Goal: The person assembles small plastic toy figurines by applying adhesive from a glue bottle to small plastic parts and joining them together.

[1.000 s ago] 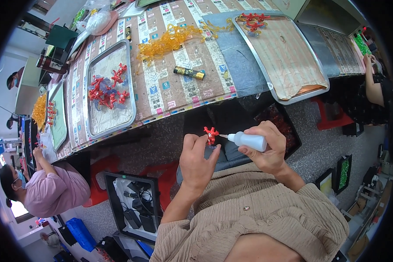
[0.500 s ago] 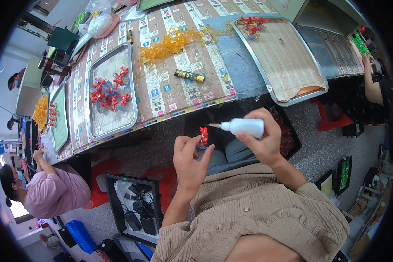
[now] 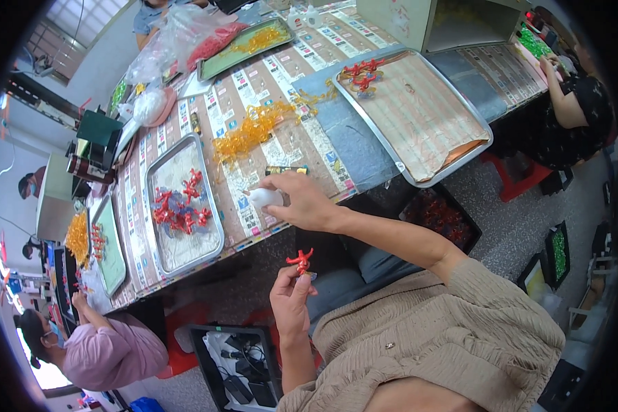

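Note:
My left hand (image 3: 292, 296) pinches a small red plastic figure (image 3: 301, 260) upright above my lap, its arms spread at the top. A pale piece shows at the figure's lower edge by my fingers. Over the table's front part, my right hand (image 3: 301, 199) is closed round a white squeeze bottle (image 3: 265, 198), whose tip points left. Whether the bottle touches the table I cannot tell. Just behind that hand lies a black and gold tube (image 3: 286, 169), partly covered. To the left, a metal tray (image 3: 220, 237) holds several red figures (image 3: 178, 211) with clear bluish parts.
Yellow translucent pieces (image 3: 250, 130) are heaped mid-table. A larger tray (image 3: 432, 120) at the right bears a few red figures (image 3: 364, 74). A green tray (image 3: 244, 49) stands at the back. Co-workers sit left (image 3: 113, 347) and right (image 3: 563, 103); a black crate (image 3: 237, 364) is on the floor.
My right hand has carried the bottle left and forward, from above my lap to over the table. My left hand has turned the red figure and sits lower in view. The view has shifted.

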The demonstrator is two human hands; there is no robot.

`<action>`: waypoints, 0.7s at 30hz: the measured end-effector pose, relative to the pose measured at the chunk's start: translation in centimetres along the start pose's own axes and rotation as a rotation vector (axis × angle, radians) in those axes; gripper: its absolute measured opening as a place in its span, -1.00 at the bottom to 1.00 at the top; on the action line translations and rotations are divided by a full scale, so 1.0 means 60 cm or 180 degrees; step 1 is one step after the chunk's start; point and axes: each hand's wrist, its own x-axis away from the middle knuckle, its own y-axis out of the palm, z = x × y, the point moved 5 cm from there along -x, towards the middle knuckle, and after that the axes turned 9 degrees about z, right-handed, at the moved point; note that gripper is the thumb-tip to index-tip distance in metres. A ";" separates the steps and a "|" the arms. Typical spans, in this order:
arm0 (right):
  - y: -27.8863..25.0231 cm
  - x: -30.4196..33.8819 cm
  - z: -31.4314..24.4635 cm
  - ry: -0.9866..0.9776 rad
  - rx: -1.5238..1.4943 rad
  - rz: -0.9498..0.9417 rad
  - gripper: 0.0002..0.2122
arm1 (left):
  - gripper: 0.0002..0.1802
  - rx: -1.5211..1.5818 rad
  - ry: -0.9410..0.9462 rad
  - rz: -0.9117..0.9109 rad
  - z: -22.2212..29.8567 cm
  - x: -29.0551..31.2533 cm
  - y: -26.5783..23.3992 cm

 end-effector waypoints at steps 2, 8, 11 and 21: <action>0.002 -0.001 0.001 0.0086 0.0102 -0.0155 -0.56 | -0.79 0.0059 -0.0032 -0.0013 -0.001 -0.001 -0.006; -0.077 -0.043 -0.006 -0.0522 0.0206 0.0638 -0.64 | -0.80 0.0146 -0.0096 -0.0057 -0.005 -0.006 -0.005; -0.126 -0.102 0.051 -0.0208 0.1233 0.1372 -0.73 | -0.76 0.0139 -0.0040 -0.0137 -0.008 -0.006 0.002; -0.128 -0.179 0.140 0.1044 0.2624 0.0858 -0.80 | -0.80 0.0206 -0.0357 -0.0393 -0.012 0.013 0.004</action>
